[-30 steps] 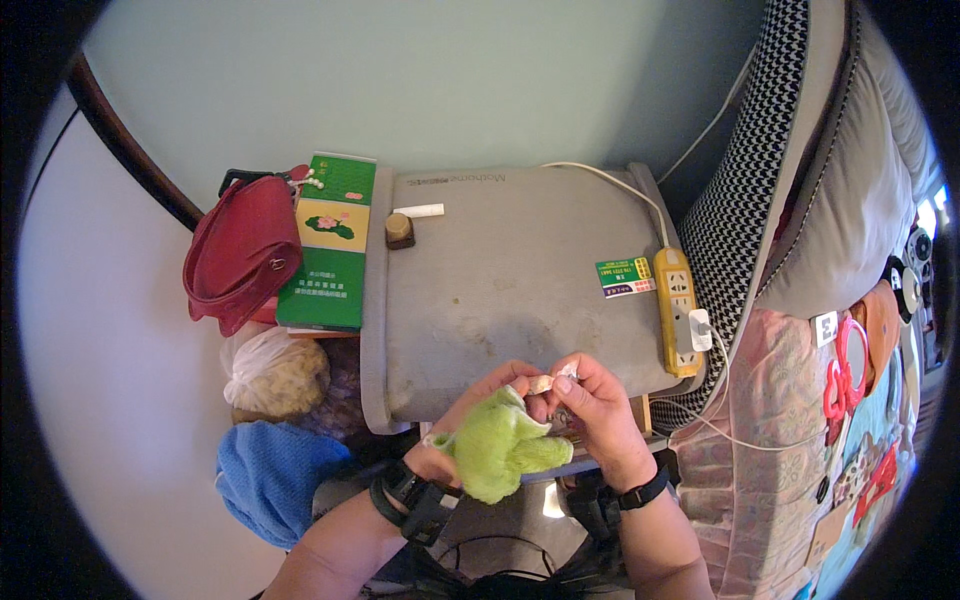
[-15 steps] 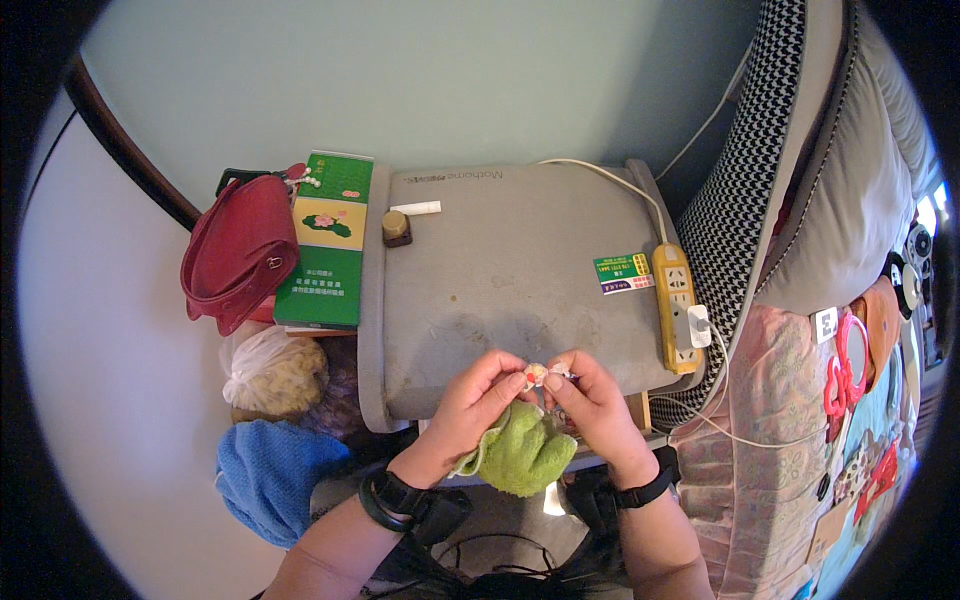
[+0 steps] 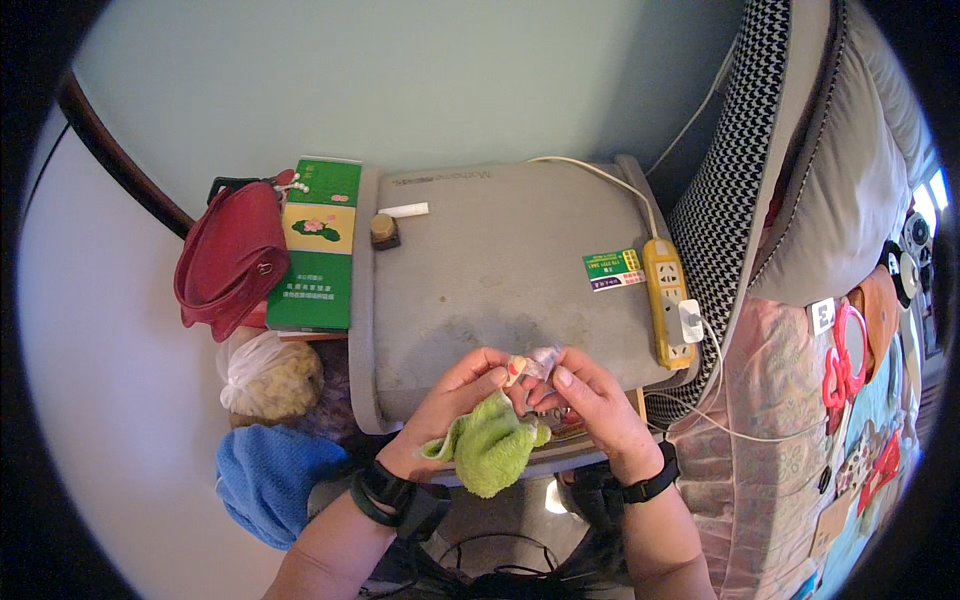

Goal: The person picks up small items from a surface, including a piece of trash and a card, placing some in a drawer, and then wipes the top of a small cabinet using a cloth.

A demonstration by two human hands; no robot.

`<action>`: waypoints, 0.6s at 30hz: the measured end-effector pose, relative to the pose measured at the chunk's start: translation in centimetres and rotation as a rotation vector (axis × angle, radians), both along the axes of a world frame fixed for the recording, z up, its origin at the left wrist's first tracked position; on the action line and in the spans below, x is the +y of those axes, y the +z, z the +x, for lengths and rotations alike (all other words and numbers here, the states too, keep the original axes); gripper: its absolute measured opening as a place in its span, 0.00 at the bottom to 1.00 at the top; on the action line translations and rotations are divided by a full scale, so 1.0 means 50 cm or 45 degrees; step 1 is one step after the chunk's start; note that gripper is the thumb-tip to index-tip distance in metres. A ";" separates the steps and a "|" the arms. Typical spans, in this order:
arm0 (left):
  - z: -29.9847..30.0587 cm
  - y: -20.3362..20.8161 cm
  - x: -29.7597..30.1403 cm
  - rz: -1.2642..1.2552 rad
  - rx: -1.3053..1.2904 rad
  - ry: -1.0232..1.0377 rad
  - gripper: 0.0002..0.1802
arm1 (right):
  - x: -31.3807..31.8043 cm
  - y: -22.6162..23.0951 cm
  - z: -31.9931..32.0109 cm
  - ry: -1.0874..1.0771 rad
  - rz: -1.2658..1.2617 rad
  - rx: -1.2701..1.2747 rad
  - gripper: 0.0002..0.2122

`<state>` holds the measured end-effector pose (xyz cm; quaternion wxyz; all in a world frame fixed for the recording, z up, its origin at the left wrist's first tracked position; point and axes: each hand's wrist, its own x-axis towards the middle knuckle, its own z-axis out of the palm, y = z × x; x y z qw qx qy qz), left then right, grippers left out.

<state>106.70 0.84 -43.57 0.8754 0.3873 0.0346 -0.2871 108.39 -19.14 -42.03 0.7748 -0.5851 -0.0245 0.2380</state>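
Observation:
My left hand (image 3: 450, 400) pinches one end of a small crinkled wrapper (image 3: 541, 362), like that of a twist-wrapped sweet, with red and yellow at the left and a thin shiny end at the right. My right hand (image 3: 603, 408) has thumb and fingertips closed on that shiny end. A fuzzy lime-green cloth (image 3: 490, 445) hangs crumpled below my left hand, its upper edge caught at the fingers. Both hands are just over the near edge of the grey cabinet top (image 3: 500, 270). Whether anything is inside the wrapper, I cannot tell.
On the grey top are a yellow power strip (image 3: 665, 300) with a white charger, a green card (image 3: 612, 268), a small brown-capped bottle (image 3: 384, 230) and a white tube (image 3: 405, 210). A red handbag (image 3: 235, 260) and green box (image 3: 315, 280) stand left, above a blue cloth (image 3: 275, 480).
My hands have shifted slightly left, and the wrapper's shiny end now shows stretched out between them. The green cloth has swung a little left and hangs more narrowly.

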 end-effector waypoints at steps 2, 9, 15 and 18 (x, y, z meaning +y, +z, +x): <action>0.002 -0.003 -0.004 0.040 -0.058 -0.025 0.14 | 0.001 0.002 0.001 -0.015 -0.007 0.036 0.09; 0.005 -0.014 -0.017 0.109 -0.229 0.011 0.12 | -0.015 -0.038 0.002 0.049 0.023 0.018 0.08; 0.003 -0.069 -0.031 0.701 -0.660 0.263 0.15 | -0.001 -0.018 0.001 -0.039 0.023 0.158 0.06; -0.006 -0.056 -0.035 0.873 -0.698 0.237 0.14 | 0.002 -0.023 0.000 -0.055 -0.014 0.125 0.06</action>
